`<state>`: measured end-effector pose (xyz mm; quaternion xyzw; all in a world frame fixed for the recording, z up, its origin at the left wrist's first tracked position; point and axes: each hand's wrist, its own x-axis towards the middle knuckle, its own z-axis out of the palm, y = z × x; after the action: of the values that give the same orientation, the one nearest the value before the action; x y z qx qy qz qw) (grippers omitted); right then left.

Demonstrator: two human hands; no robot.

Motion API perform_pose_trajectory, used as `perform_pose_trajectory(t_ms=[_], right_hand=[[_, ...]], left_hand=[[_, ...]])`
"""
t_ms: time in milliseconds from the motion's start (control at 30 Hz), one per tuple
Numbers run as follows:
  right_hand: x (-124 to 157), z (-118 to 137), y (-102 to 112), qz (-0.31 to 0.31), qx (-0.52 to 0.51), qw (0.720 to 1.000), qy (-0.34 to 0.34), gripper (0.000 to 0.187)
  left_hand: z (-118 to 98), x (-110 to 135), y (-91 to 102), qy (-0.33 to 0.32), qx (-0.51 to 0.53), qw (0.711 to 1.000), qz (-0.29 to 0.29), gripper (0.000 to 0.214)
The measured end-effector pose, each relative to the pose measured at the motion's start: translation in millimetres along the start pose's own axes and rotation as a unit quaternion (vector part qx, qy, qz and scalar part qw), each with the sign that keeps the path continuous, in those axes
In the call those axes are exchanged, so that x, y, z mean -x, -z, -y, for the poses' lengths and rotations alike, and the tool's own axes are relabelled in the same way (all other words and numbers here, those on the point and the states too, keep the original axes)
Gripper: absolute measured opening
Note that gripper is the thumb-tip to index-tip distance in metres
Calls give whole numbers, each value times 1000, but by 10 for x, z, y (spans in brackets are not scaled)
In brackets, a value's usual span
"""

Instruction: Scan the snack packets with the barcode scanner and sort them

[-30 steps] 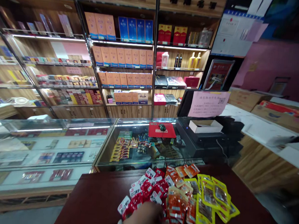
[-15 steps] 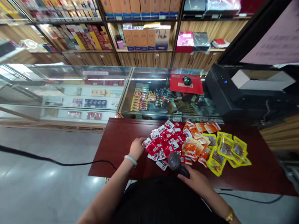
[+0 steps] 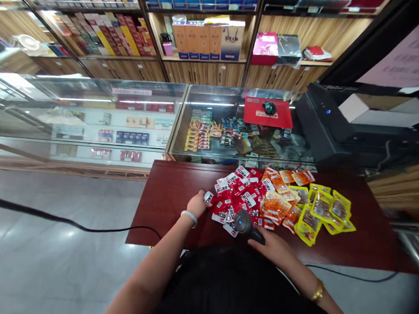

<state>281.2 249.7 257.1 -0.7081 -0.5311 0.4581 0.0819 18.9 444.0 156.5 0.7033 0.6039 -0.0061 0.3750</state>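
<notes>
In the lower centre of the frame, the left hand (image 3: 197, 204) is pinching a packet (image 3: 208, 197) at the left edge of the red pile (image 3: 236, 186). Below and right of that packet, the right hand (image 3: 267, 243) is gripping the scanner (image 3: 245, 223), whose long axis is slanting from upper left to lower right, its head pointing packet-ward and lying apart from the left fingers

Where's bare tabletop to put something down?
On the dark red table, one bare patch lies between its left edge and the left hand and red packets; a black cable shows across its front corner. Another is right of the yellow packets. The middle is crowded: red, yellow and orange packets bunch together, with the scanner in the right hand nearby.
</notes>
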Motion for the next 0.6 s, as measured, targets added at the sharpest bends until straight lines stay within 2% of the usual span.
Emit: perform_pose_trajectory(t_ms=[133, 233, 333, 433, 600], right_hand=[[-290, 92, -117, 23, -90, 995, 40, 58], [-530, 254, -227, 55, -164, 982, 72, 61], [-737, 458, -308, 78, -203, 970, 109, 59], [-887, 614, -350, 93, -214, 962, 144, 58], [-966, 649, -379, 102, -193, 964, 153, 59]], left_hand=[[294, 111, 36, 35, 195, 979, -45, 35], [499, 179, 81, 55, 286, 954, -78, 35], [623, 261, 143, 63, 312, 941, -113, 34], [684, 349, 197, 76, 286, 944, -145, 30], [829, 350, 252, 107, 301, 936, -151, 33]])
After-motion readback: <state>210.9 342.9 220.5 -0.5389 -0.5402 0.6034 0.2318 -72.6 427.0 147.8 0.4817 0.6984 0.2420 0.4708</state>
